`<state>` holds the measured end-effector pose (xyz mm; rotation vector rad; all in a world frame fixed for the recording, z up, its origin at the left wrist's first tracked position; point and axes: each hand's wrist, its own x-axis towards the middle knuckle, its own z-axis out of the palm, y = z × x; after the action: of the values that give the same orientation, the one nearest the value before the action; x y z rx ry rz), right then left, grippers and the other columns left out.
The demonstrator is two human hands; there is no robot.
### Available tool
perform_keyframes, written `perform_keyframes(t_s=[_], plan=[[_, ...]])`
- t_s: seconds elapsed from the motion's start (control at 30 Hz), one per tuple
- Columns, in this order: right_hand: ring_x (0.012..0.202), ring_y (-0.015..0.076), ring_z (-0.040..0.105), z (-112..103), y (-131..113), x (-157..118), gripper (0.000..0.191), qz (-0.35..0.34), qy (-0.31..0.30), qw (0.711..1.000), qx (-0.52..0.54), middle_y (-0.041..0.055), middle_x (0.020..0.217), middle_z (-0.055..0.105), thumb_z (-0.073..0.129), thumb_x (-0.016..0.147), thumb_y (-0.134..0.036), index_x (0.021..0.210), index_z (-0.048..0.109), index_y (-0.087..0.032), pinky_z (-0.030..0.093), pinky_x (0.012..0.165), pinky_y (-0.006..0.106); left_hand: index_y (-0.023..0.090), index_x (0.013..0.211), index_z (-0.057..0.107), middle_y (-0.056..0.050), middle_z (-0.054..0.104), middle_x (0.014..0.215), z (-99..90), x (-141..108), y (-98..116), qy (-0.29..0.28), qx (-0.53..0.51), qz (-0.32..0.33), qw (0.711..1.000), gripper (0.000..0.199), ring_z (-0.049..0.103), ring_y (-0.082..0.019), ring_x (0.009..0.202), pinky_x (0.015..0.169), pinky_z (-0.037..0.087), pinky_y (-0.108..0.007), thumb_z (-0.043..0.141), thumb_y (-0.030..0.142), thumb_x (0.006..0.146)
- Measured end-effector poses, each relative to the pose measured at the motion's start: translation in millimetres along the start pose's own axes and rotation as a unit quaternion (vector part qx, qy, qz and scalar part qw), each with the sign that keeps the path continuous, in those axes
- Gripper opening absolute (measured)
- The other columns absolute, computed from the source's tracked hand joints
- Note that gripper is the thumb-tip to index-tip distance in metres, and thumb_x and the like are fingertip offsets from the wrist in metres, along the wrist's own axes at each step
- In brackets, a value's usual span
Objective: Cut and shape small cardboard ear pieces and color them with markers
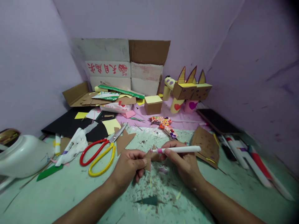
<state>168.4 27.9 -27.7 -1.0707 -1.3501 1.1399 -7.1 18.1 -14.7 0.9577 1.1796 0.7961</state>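
At the centre, my left hand [130, 166] pinches a small pointed piece of brown cardboard [148, 160] between thumb and fingers. My right hand [183, 160] grips a white marker with a pink band [184, 149], its tip pointing left at the top edge of the cardboard. Another strip of cardboard [156, 156] shows between the hands, partly behind the fingers. Scissors with red and yellow handles [113, 146] lie left of my left hand, beside a star-shaped cardboard cutout [125, 140].
A white teapot [26, 155] stands at the left edge. Cardboard animal figures [184, 90], a small box [153, 107] and a patterned glue gun [164, 123] are behind the hands. Several markers [251, 158] lie right, near a cardboard piece [205, 146]. Scraps cover the front centre.
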Motion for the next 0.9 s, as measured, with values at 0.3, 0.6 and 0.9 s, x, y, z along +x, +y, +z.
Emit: perform_keyframes(t_s=[0.3, 0.6, 0.9], plan=[[0.055, 0.0157, 0.059, 0.2, 1.6, 1.2, 0.013, -0.011, 0.007, 0.999, 0.044, 0.0014, 0.058, 0.064, 0.062, 0.075, -0.031, 0.073, 0.063, -0.017, 0.046, 0.055, 0.026, 0.013, 0.054, 0.062, 0.003, 0.044, 0.035, -0.4, 0.1, -0.1, -0.009, -0.006, 0.002, 1.0, 0.017, 0.032, -0.005, 0.028, 0.03, 0.025, -0.017, 0.06, 0.028, 0.061], [0.059, 0.0156, 0.059, 1.4, 0.4, 2.3, 0.016, -0.015, 0.03, 0.999, 0.034, 0.0014, 0.062, 0.064, 0.059, 0.079, -0.033, 0.078, 0.063, -0.017, 0.046, 0.057, 0.026, 0.012, 0.056, 0.063, 0.003, 0.045, 0.036, -0.6, -0.3, -1.3, -0.006, -0.005, 0.007, 1.0, 0.016, 0.033, -0.005, 0.029, 0.03, 0.023, -0.017, 0.06, 0.027, 0.061], [0.063, 0.0143, 0.061, 11.3, -4.4, 3.3, 0.03, 0.072, -0.025, 0.993, 0.085, 0.0014, 0.078, 0.065, 0.065, 0.07, -0.025, 0.098, 0.056, -0.02, 0.051, 0.059, 0.027, 0.009, 0.078, 0.065, 0.002, 0.053, 0.042, 3.8, 2.9, 0.8, 0.034, -0.069, 0.026, 0.997, 0.026, 0.042, -0.007, 0.034, 0.034, 0.035, -0.017, 0.061, 0.018, 0.054]])
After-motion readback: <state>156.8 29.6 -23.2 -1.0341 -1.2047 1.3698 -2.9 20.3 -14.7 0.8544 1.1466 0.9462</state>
